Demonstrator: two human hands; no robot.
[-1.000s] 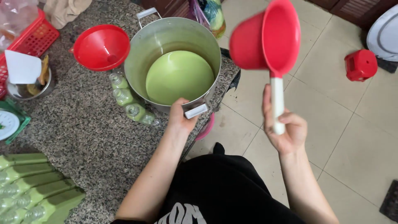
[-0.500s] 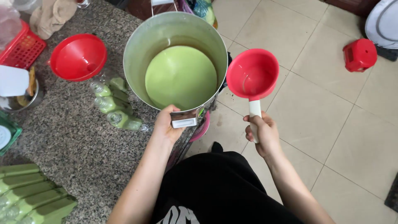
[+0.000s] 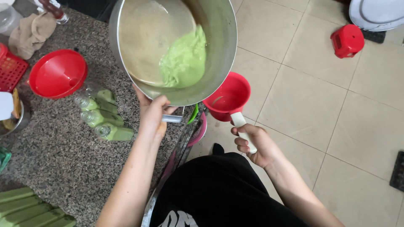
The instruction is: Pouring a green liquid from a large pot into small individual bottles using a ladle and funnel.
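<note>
A: Any packages showing on the tabletop (image 3: 63, 168)?

B: Three clear filled bags (image 3: 103, 120) of green liquid are lying at nine o'clock. Flat green packs (image 3: 29, 208) are sitting at seven o'clock.

A: Labels, signs, screens?

B: None are showing.

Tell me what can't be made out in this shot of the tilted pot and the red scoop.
Head view only:
- Steel pot: its top is cut off by the upper edge.
- Red scoop: the pot's rim covers part of the cup, so its contents can't be told.
- Left hand: fingers hidden under the pot.
- Right hand hides part of the scoop's white handle.
- Small bottles: caps too small to judge.
</note>
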